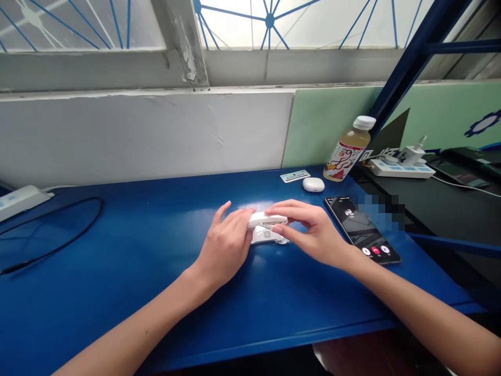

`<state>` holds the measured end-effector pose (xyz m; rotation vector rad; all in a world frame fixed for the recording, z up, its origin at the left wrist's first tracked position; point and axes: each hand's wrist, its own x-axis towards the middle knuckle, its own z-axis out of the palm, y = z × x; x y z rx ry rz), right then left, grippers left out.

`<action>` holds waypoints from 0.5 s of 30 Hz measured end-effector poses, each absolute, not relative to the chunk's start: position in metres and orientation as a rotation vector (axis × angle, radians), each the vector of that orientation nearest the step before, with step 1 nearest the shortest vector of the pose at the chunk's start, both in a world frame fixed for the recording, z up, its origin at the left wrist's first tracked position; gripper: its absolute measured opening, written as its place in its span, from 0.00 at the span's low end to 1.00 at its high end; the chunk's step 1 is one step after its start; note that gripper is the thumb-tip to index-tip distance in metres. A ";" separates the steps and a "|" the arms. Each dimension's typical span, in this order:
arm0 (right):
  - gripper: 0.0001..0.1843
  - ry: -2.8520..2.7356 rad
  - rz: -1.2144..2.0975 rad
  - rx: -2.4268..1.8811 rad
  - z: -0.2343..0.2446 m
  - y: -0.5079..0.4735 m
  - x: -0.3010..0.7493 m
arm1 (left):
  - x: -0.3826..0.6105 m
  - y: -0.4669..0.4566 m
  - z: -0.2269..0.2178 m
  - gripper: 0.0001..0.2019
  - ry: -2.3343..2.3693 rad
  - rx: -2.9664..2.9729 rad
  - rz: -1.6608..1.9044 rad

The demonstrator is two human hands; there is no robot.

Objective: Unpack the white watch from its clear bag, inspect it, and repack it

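Observation:
Above the middle of the blue desk, my left hand (pixel 227 241) is closed on the left end of a small white device (pixel 270 219) with rounded edges, its exact kind unclear. The thumb and fingers of my right hand (pixel 311 227) pinch the device's right end. Just below it shows a flat white piece (pixel 263 235) with a square printed code and shiny, clear plastic at its right corner. Whether this piece is joined to the device I cannot tell. My fingers hide parts of both.
Right of my hands lies a phone (pixel 362 228) with a call screen. Behind it are a white earbud case (pixel 313 184), a card (pixel 295 176) and a drink bottle (pixel 346 151). A black cable (pixel 97 214) and power strip (pixel 23 201) occupy the left. A blue metal post (pixel 407 57) slants upward.

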<state>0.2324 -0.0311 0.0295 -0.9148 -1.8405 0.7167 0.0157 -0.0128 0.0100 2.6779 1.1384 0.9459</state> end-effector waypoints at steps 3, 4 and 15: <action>0.13 -1.873 0.613 -0.888 0.026 -0.033 0.234 | 0.019 -0.014 0.010 0.17 1.105 2.768 0.948; 0.14 -1.884 0.587 -0.876 0.026 -0.034 0.235 | 0.019 -0.015 0.011 0.17 1.096 2.783 0.953; 0.11 -1.965 0.366 -0.954 0.023 -0.020 0.261 | 0.013 -0.003 -0.004 0.29 1.043 2.532 0.683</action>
